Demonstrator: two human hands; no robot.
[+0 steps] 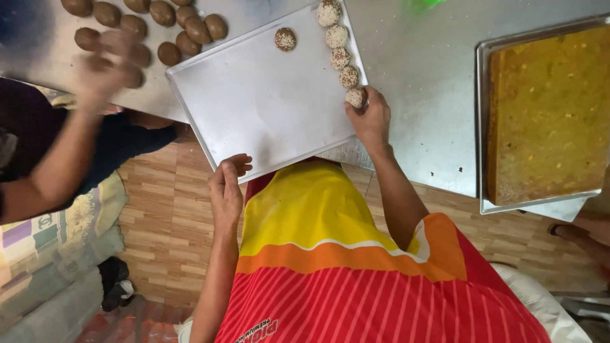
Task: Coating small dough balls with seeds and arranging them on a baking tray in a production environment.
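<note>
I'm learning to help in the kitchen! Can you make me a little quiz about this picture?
1. True or false: the right hand touches a sesame-coated ball.
2. How many coated balls lie on the empty-looking metal tray? A) three B) six C) ten
3. What does the left hand grip?

Key: 1 true. 2 B. 3 The tray's near edge.

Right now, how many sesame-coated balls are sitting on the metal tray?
6. Five run in a line down the tray's right edge, and under the right hand. One sits apart at the top.
</note>
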